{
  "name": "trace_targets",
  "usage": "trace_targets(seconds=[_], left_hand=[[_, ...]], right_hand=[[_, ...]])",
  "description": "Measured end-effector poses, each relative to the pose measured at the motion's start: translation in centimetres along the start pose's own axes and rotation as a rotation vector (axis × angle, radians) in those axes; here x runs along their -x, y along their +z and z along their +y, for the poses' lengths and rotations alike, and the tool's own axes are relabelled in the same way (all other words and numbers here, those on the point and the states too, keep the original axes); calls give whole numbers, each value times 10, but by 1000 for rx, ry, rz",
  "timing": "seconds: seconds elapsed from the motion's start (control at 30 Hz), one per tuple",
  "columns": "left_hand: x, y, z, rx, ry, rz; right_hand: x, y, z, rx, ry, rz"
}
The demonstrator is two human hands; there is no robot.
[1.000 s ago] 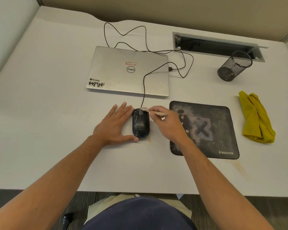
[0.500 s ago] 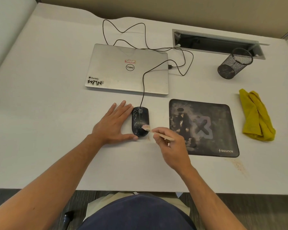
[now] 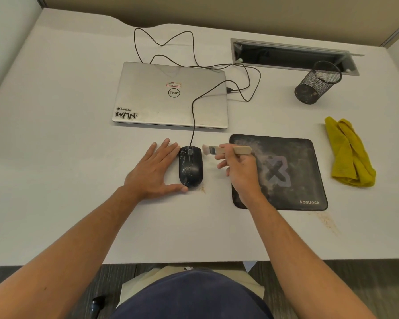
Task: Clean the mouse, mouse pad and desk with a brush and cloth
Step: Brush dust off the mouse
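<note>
The fingers [image 3: 226,157] of the right hand [image 3: 242,171] are curled around the pale wooden handle of a small brush [image 3: 226,150], pinching it near the metal ferrule so the bristles point left and sit just beside the upper right edge of the wired mouse [image 3: 191,166], apparently not touching it. The left hand [image 3: 152,171] lies flat and spread on the counter [image 3: 78,203], holding nothing, its thumb against the near end of the mouse and its fingers along the left flank, bracing it. The black mouse stands between the two hands, its shell flecked with pale dust, and its cord runs up over the closed Dell laptop [image 3: 171,95]. The step in hand looks like brushing the mouse, early in the task: the mouse pad [image 3: 293,176] to the right is clouded with whitish grime, and the yellow cloth [image 3: 348,153] lies unused well to the right. To do this well, strokes should be short and light, running one way from the scroll wheel toward the near end so the dust leaves the seams. Sweeping toward the rust-coloured smear on the counter by the near right corner of the mouse would gather the debris for the cloth. The bracing hand should stay firm so the mouse does not skid or tug its cord.
</note>
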State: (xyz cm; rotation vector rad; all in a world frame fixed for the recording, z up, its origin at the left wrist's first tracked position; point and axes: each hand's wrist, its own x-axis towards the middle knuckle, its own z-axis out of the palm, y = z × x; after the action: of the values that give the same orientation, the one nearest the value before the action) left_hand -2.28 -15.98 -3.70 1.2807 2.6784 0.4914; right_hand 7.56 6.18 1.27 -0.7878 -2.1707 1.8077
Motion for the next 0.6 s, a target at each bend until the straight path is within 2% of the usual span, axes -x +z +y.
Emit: trace_targets(seconds=[0.6], left_hand=[[0, 0, -1, 12, 8, 18]], right_hand=[[80, -15, 26, -84, 29, -111]])
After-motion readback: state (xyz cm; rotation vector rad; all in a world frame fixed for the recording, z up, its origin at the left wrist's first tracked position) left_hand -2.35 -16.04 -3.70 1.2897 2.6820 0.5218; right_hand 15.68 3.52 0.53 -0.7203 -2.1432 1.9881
